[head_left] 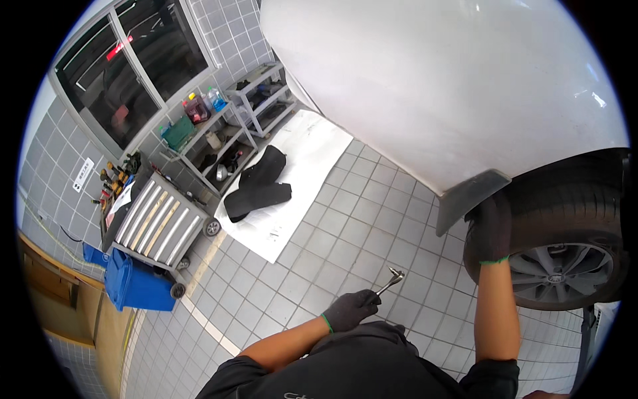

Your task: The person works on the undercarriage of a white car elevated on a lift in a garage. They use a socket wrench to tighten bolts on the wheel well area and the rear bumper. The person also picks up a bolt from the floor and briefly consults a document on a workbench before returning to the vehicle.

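Left hand (350,310), in a dark glove with green trim, is wrapped around the handle of a silver ratchet wrench (389,282), its head poking out over the grey tiled floor (372,199). Right hand (490,229), same kind of glove, is up at the tyre (565,214) beside the dark mud flap (467,197) on a white car (425,86); can't tell if those fingers grip anything.
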### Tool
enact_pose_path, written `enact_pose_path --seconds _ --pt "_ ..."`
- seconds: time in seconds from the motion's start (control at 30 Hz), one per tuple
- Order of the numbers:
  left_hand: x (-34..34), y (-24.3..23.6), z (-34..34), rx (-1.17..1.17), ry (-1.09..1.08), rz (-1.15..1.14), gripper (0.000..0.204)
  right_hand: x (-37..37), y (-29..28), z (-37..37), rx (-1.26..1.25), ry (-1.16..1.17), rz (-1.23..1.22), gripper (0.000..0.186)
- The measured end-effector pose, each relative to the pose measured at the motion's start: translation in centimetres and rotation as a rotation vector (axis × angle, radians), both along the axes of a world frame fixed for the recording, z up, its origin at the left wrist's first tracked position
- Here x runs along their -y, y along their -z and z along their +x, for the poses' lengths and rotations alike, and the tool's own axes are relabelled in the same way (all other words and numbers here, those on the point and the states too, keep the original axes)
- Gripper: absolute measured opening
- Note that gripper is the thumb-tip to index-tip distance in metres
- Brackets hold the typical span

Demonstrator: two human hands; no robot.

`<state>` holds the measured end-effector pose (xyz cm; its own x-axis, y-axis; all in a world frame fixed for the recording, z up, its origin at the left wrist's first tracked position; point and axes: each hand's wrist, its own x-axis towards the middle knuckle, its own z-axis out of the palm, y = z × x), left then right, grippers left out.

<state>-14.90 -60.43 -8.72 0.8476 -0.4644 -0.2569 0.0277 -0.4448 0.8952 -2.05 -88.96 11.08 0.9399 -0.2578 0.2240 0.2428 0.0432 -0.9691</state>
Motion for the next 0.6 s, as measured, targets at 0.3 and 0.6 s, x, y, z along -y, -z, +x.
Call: enact_pose_path --seconds 0.3,0.6 --pt "-2.4 -2.8 1.1 -0.529 0.149 -0.493 0.034 -3.7 11.9 -9.9 -0.26 -0.528 0.126 0.034" --pt "-1.2 -3.2 2.4 -0.678 0.131 -0.389 0.04 -2.6 12.2 -10.8 0.164 -0.465 -0.562 0.039"
